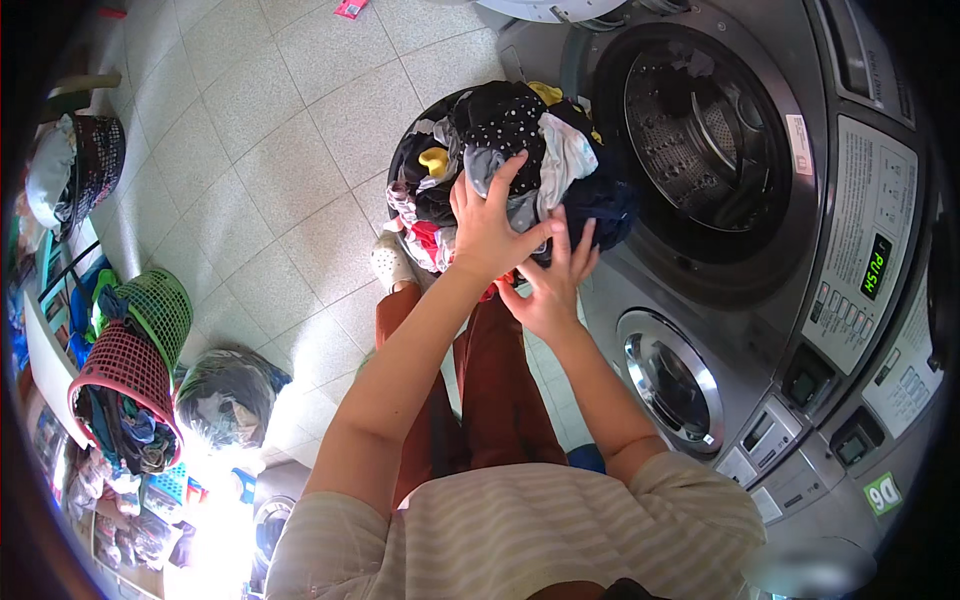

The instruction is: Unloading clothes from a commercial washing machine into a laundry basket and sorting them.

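Observation:
Before me stands a dark laundry basket [393, 169] heaped with mixed clothes. My left hand [486, 229] lies over the heap with fingers spread, next to a grey piece of cloth [481, 166]. Its thumb reaches my right hand [553, 289], which is at the near edge of the heap with its fingers apart. A black polka-dot garment [501, 112] is on top. To its right are a white printed cloth [564, 154] and a dark navy garment [600, 206]. Neither hand visibly grips a garment; the right fingertips are near the navy cloth.
Beside the basket, a front-loading washing machine shows its open drum [694, 139]; a smaller round door [670, 381] sits lower. A lit control panel [862, 244] is at right. On the left are a green basket [161, 304], a red basket with clothes [124, 360] and a filled plastic bag [225, 397].

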The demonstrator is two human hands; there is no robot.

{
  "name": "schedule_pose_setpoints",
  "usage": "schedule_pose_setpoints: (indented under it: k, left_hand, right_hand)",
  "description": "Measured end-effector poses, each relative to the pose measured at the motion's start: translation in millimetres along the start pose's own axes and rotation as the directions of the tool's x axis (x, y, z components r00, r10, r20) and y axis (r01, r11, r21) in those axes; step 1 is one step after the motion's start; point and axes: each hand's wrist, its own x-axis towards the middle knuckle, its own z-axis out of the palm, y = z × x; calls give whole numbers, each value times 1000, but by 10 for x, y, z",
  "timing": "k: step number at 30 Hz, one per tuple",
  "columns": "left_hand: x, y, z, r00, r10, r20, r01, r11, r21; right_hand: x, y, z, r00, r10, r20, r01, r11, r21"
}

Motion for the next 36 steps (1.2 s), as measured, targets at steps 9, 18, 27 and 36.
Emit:
schedule_pose_setpoints:
  k: [9, 18, 27, 36]
  left_hand:
    - [-31, 183, 96, 978, 149, -147, -82, 919, 386]
    - [-181, -181, 648, 974, 207, -91, -157, 911, 382]
    - [-367, -741, 1210, 896, 441, -58, -340, 763, 549]
    - [23, 159, 678, 987, 160, 13, -148, 877, 456]
  right_hand:
    - [906, 744, -526, 958, 6, -287, 31, 992, 123]
    - [930, 1428, 690, 996, -39, 86, 4, 930, 367]
    - [927, 1813, 898, 997, -79, 20, 62, 898, 436]
    - [1571, 2824, 372, 875, 475, -94, -66, 309, 949]
